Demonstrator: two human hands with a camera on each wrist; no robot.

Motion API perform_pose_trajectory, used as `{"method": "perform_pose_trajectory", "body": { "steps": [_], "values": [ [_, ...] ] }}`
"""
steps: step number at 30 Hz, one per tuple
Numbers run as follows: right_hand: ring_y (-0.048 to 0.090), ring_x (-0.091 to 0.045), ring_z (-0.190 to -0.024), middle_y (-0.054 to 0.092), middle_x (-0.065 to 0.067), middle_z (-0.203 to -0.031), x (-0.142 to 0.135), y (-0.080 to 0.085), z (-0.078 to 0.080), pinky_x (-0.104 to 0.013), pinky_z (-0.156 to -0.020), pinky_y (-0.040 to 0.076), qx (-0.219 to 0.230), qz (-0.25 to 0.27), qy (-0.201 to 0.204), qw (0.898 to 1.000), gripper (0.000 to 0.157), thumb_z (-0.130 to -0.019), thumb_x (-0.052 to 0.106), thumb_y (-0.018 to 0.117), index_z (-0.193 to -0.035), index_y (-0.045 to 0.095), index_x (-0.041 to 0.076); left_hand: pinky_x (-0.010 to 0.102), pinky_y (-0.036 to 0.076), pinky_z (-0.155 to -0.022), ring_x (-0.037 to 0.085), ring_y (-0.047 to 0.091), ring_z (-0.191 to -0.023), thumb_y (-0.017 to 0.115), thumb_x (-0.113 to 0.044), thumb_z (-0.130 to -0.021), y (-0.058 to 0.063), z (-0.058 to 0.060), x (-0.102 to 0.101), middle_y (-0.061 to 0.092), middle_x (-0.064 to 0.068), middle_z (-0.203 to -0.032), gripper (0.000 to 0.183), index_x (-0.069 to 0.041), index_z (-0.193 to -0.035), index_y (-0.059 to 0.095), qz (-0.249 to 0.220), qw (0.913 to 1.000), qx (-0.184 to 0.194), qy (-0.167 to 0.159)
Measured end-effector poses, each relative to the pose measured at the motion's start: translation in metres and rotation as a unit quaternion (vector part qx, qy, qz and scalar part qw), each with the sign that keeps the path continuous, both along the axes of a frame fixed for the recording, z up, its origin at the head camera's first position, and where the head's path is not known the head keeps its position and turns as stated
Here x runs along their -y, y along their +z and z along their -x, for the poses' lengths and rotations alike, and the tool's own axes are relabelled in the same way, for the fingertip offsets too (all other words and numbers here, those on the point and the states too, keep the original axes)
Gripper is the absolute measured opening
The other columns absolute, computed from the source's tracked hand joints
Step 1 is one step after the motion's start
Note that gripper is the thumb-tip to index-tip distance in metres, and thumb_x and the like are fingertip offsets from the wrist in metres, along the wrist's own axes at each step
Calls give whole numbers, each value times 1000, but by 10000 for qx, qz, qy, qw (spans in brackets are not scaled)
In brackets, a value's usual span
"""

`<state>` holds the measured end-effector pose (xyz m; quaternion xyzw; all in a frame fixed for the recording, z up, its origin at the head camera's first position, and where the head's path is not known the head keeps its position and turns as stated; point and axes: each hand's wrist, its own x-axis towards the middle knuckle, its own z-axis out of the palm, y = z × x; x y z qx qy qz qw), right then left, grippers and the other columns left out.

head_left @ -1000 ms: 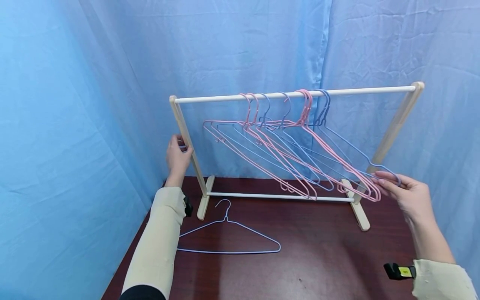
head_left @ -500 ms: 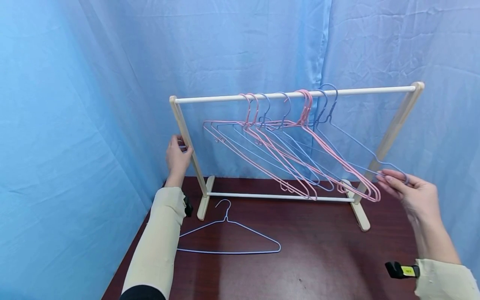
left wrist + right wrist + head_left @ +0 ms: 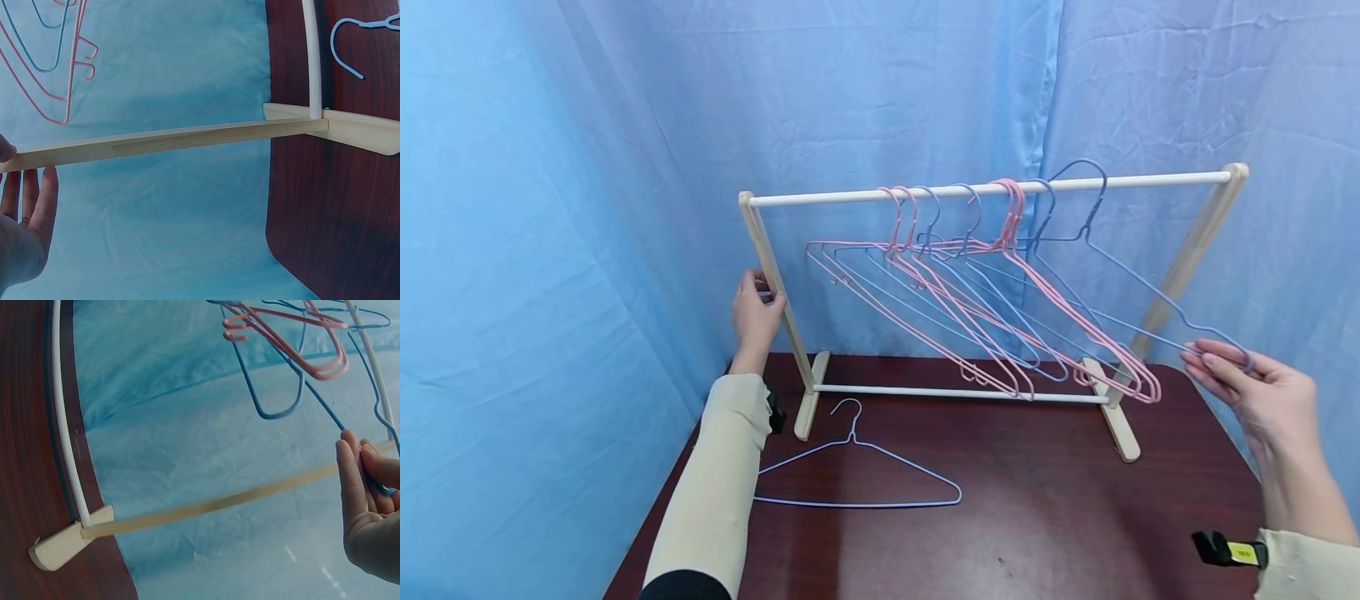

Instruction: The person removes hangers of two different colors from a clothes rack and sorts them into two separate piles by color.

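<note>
My left hand (image 3: 757,312) grips the wooden left post (image 3: 175,139) of a small clothes rack, thumb on one side and fingers on the other. At the far right, my right hand (image 3: 1273,396) pinches the lower corner of a blue wire hanger (image 3: 1102,196). This hanger slants up and leftward, its hook standing higher over the white top rail (image 3: 1157,181) than the other hooks. In the right wrist view, thumb and fingertips (image 3: 347,439) close on the blue wire. Several pink hangers (image 3: 1015,217) and other blue ones hang from the rail to its left.
Another blue hanger (image 3: 895,456) lies flat on the dark wood table (image 3: 1037,517), partly behind the left sleeve. The rack's feet (image 3: 1120,429) and white lower bar (image 3: 925,392) stand near the table's back edge. Blue curtains (image 3: 625,250) surround the table.
My right hand has moved right with the blue hanger, whose hook has risen and shifted right, away from the blue one beside it. My left hand has stayed on the post.
</note>
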<state>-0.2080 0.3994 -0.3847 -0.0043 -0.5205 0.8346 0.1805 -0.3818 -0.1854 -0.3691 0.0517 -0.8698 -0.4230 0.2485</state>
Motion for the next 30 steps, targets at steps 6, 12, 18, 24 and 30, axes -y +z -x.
{"method": "perform_pose_trajectory", "body": {
  "steps": [6, 12, 18, 24, 30],
  "values": [
    [77, -17, -83, 79, -7, -93, -13, -6, -12, -28, -71, 61, 70, -123, -90, 9999, 18, -89, -2, 66, -104, 76, -1, 50, 55, -94, 35, 66, -111, 61, -16, -95, 0, 0, 0, 59, 19, -123, 35, -5, -125, 50, 10, 10000, -24, 4],
    [77, -16, -82, 78, -6, -93, -27, -16, -22, -27, -69, 61, -44, -154, -24, 9999, 17, -92, -3, 62, -102, 76, 1, 50, 55, -94, 35, 65, -111, 62, -17, -95, 0, -1, 0, 59, 19, -122, 34, -5, -125, 50, -7, 10000, -22, -9],
    [77, -22, -86, 78, -14, -95, -40, -29, -29, -29, -73, 61, -476, 92, 540, 9974, 31, -96, -13, 47, -107, 74, -3, 49, 55, -95, 34, 65, -113, 61, -17, -95, 1, -1, -1, 59, 19, -122, 35, -5, -127, 50, 18, 10000, -25, -17],
    [77, -26, -88, 77, -17, -99, -48, -42, -36, -31, -76, 60, -473, 257, 887, 9946, 33, -98, -12, 43, -110, 73, -5, 50, 55, -94, 34, 65, -112, 62, -17, -95, 1, -1, 0, 59, 19, -122, 35, -5, -126, 50, 21, 10000, 20, -9],
    [77, -24, -84, 78, -14, -94, -46, -53, -42, -30, -73, 61, -10, 197, 681, 9975, 30, -96, -11, 49, -104, 76, -1, 49, 55, -94, 34, 65, -113, 61, -16, -95, -2, 2, 1, 59, 19, -123, 35, -5, -126, 50, 99, 10000, 2, 5]
  ]
}}
